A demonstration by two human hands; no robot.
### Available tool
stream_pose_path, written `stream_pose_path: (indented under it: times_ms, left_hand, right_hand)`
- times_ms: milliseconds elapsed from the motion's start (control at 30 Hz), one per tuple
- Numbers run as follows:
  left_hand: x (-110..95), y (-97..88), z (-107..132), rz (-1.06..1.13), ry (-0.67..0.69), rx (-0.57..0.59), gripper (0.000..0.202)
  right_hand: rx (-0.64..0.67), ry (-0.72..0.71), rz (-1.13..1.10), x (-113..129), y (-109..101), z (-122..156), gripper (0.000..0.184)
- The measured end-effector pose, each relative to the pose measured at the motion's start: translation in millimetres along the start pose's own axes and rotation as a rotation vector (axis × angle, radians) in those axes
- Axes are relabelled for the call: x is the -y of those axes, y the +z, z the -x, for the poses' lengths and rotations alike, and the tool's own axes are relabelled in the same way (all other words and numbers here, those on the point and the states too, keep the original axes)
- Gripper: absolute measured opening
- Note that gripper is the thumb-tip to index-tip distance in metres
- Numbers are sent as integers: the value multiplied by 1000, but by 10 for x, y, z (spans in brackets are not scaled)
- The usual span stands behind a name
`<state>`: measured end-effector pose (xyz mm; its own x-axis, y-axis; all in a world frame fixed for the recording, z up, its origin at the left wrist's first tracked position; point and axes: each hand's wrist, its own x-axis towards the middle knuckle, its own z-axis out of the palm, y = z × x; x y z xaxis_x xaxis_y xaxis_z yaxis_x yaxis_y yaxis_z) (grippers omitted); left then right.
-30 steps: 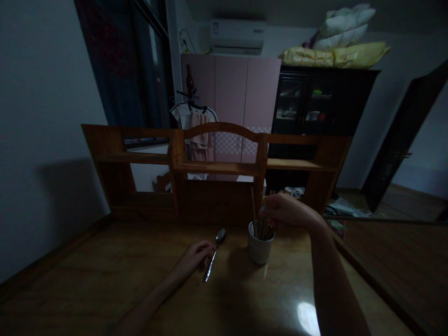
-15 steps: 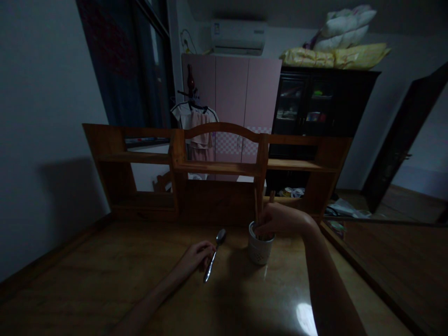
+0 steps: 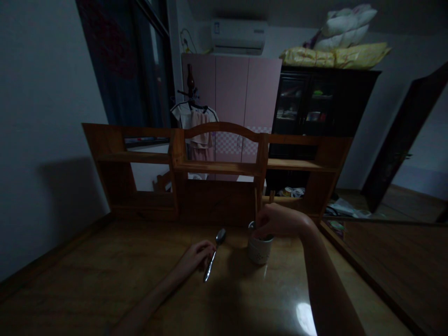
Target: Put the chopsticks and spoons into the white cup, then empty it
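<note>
A metal spoon (image 3: 211,265) rests at a slant over the wooden table, bowl end pointing away from me. My left hand (image 3: 199,255) is closed at its neck, fingers curled and fingertips against it. To the right stands a pale cup (image 3: 259,252) with a small dotted pattern. Thin wooden sticks, like chopsticks (image 3: 255,203), rise from it behind my right hand (image 3: 276,220). That hand bends down over the cup's rim, its fingers closed and partly inside. Whatever these fingers pinch is hidden.
A wooden shelf unit (image 3: 217,167) runs along the table's back edge, close behind the cup. A wall (image 3: 42,140) borders the left side. The table's raised right edge (image 3: 364,275) runs beside my right forearm.
My right hand has shifted slightly left and lower at the cup's rim. My left hand and the spoon stay where they were.
</note>
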<state>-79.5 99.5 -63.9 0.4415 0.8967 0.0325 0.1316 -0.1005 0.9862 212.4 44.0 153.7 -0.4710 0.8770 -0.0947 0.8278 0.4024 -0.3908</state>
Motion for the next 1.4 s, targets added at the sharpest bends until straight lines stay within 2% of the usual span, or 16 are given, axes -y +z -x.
stream_pose_path:
  times_ms: [67, 233, 367, 600, 767, 1067, 1267, 1400]
  left_hand:
    - [-89, 19, 48, -111, 36, -25, 37]
    - [-289, 88, 177, -546, 263, -174, 23]
    - [-245, 122, 168, -705, 264, -180, 19]
    - [-123, 123, 130, -992, 156, -279, 11]
    - [-156, 105, 151, -1050, 168, -275, 11]
    - [-215, 77, 172, -993, 201, -296, 14]
    - [-156, 88, 151, -945, 161, -308, 25]
    - [-87, 81, 134, -936, 129, -264, 15]
  right_hand:
    - [-15, -2, -22, -17, -12, 10, 37]
    - [-120, 4, -59, -5, -75, 104, 48]
    - [-262, 36, -31, 15, -137, 219, 50]
    - [-359, 8, -37, 35, -190, 317, 44]
    - [-419, -7, -25, 103, -190, 344, 43]
    - [-448, -8, -17, 176, -190, 355, 39]
    - [-493, -5, 36, 169, -209, 356, 38]
    - [-512, -4, 43, 156, -213, 362, 37]
